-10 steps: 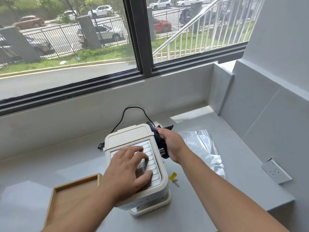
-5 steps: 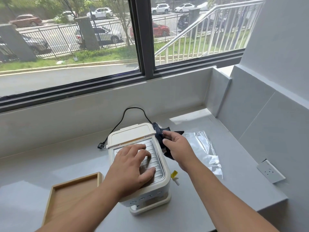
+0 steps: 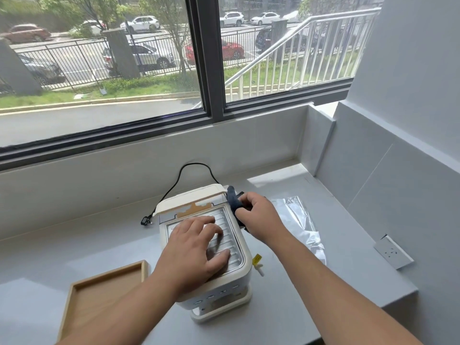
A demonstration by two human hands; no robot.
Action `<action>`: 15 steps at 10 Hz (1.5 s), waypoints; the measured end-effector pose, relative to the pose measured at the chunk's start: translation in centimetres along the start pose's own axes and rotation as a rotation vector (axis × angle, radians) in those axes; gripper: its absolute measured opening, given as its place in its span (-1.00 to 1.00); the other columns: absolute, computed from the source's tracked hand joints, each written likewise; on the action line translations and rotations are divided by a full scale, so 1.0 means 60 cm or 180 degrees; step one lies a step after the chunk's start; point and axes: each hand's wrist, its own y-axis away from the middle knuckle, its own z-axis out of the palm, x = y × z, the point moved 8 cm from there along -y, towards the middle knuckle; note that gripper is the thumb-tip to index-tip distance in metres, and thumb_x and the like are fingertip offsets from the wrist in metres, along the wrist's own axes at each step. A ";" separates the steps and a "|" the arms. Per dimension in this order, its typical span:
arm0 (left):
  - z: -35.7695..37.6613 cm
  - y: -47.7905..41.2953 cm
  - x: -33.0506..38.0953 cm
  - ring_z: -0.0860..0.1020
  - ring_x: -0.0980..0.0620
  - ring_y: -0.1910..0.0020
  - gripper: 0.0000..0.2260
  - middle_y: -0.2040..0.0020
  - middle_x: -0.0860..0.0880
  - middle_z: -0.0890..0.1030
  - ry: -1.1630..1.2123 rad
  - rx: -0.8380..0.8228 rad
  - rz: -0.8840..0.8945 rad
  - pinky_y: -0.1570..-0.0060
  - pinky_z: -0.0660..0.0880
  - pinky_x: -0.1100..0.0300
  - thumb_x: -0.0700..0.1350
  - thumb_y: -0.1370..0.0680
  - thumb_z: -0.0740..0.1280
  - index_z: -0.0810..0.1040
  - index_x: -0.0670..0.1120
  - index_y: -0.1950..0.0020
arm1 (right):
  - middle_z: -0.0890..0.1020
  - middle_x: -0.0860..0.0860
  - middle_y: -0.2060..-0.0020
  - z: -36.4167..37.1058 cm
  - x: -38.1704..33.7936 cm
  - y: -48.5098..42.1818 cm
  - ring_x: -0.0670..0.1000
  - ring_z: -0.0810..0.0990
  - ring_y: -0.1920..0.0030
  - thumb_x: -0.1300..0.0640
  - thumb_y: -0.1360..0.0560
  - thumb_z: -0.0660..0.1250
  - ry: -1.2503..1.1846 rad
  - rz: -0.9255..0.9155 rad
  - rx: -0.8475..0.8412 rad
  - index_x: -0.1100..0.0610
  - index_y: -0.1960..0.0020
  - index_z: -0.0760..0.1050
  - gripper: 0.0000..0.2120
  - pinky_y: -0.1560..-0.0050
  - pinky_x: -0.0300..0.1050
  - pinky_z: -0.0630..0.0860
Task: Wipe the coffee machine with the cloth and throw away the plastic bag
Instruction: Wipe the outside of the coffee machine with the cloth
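A cream coffee machine point(image 3: 189, 201) stands on the grey counter point(image 3: 311, 282). My left hand point(image 3: 196, 247) lies flat on its ribbed metal top, fingers spread. My right hand point(image 3: 258, 217) grips a dark blue cloth point(image 3: 234, 197) and presses it against the machine's upper right side, near the rear lid. A clear plastic bag point(image 3: 301, 220) lies flat on the counter just right of my right hand, untouched.
A wooden tray point(image 3: 82, 302) sits left of the machine. The black power cord point(image 3: 174, 185) loops behind it to a plug point(image 3: 146, 221). A wall socket point(image 3: 393, 251) is on the right wall. A small yellow tag point(image 3: 257, 260) lies by the machine. The counter's edge runs at lower right.
My right hand has slid the cloth up and back along the machine's right side toward the rear lid. My left hand has stayed on the top.
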 end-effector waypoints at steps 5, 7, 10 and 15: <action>0.000 0.002 0.002 0.39 0.01 -0.39 -0.62 -0.38 0.15 0.48 0.0022 0.0033 0.0060 -0.47 0.30 -0.03 0.39 -0.51 0.23 0.50 0.22 -0.19 | 0.54 -0.06 0.40 -0.012 0.064 0.146 -0.02 0.46 0.37 0.16 -0.28 0.26 -0.0329 0.0478 0.0080 0.06 0.22 0.49 -0.90 0.34 -0.14 0.44; -0.006 0.004 -0.002 0.38 0.06 -0.39 -0.57 -0.38 0.16 0.48 0.0203 0.0027 -0.0001 -0.48 0.29 0.03 0.36 -0.52 0.23 0.46 0.17 -0.29 | 0.51 -0.14 0.37 -0.006 -0.009 0.135 -0.08 0.42 0.37 0.12 -0.27 0.29 0.0253 -0.0132 0.0085 0.01 0.22 0.46 -0.91 0.34 -0.18 0.39; -0.037 0.014 -0.080 0.58 0.15 -0.17 -0.71 -0.13 0.16 0.64 0.3012 0.0896 -0.1197 -0.16 0.51 0.07 -0.04 -0.56 0.15 0.53 0.22 -0.20 | 0.48 -0.04 0.14 0.126 -0.120 0.107 -0.04 0.45 0.11 0.31 -0.36 0.27 0.1299 -0.1417 -0.0732 0.07 0.18 0.46 -0.84 0.05 -0.17 0.43; -0.063 -0.013 -0.115 0.56 0.22 0.26 -0.75 0.10 0.15 0.64 0.2325 -0.0194 -0.1116 0.12 0.50 0.21 0.18 -0.42 0.38 0.63 0.31 -0.09 | 0.66 0.19 0.04 0.222 -0.154 0.148 0.19 0.48 -0.20 0.45 -0.30 0.26 0.1649 -0.1944 -0.1582 0.23 0.24 0.63 -0.78 -0.25 -0.03 0.44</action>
